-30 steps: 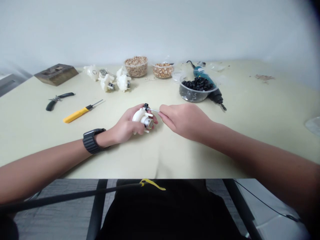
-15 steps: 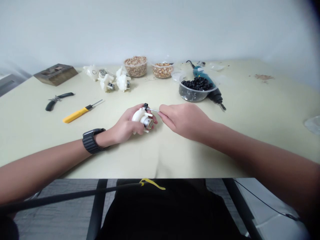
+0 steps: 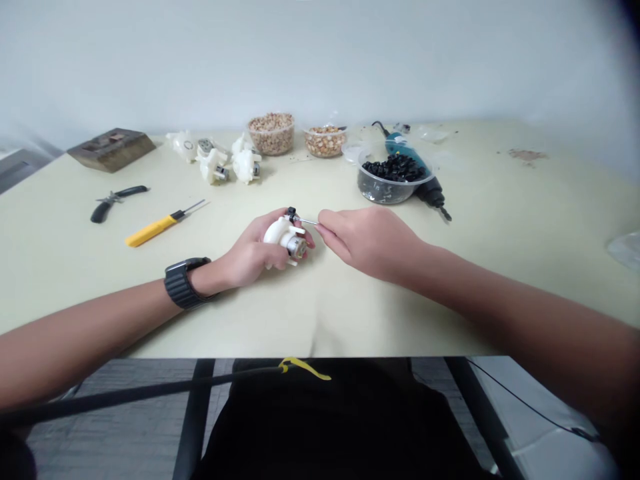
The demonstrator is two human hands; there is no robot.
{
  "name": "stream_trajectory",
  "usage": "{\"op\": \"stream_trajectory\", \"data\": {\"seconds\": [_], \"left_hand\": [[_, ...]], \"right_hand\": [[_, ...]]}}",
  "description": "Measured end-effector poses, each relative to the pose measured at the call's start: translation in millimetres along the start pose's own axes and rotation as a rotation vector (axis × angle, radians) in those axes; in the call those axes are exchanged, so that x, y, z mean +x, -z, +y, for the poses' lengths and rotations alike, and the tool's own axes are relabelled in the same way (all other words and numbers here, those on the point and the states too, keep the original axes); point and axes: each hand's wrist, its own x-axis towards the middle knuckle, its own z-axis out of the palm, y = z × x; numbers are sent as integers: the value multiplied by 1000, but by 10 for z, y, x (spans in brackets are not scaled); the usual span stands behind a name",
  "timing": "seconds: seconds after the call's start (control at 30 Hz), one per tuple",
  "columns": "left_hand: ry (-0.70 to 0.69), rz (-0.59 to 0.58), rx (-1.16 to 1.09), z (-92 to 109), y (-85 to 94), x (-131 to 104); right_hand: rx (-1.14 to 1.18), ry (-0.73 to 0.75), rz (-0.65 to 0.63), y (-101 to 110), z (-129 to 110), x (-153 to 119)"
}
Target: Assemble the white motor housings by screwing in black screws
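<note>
My left hand [image 3: 257,252] is closed around a small motor in a white plastic housing [image 3: 279,233]. The silver motor can [image 3: 297,247] faces right, between thumb and fingers. A small black piece [image 3: 291,213] sits at the top of the housing. My right hand [image 3: 370,240] is closed on a screwdriver; only its thin metal shaft [image 3: 309,221] shows, and the handle is hidden in the fist. The shaft points left and its end meets the black piece, though the exact contact is too small to make out.
A yellow screwdriver [image 3: 153,231] and black-handled pliers [image 3: 106,208] lie at left. Behind are a wooden block [image 3: 111,159], several white motor units [image 3: 245,165], and tubs of tan pieces [image 3: 273,141], orange-brown pieces [image 3: 325,147] and black pieces [image 3: 385,192]. A teal power tool [image 3: 431,190] lies behind the black pieces.
</note>
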Motion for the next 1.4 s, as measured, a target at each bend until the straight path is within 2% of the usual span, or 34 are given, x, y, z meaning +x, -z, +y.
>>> {"op": "stream_trajectory", "data": {"seconds": [1.4], "left_hand": [[7,-12,-22,23,-16,-1]], "right_hand": [[11,3,-2,1,10,-15]]}}
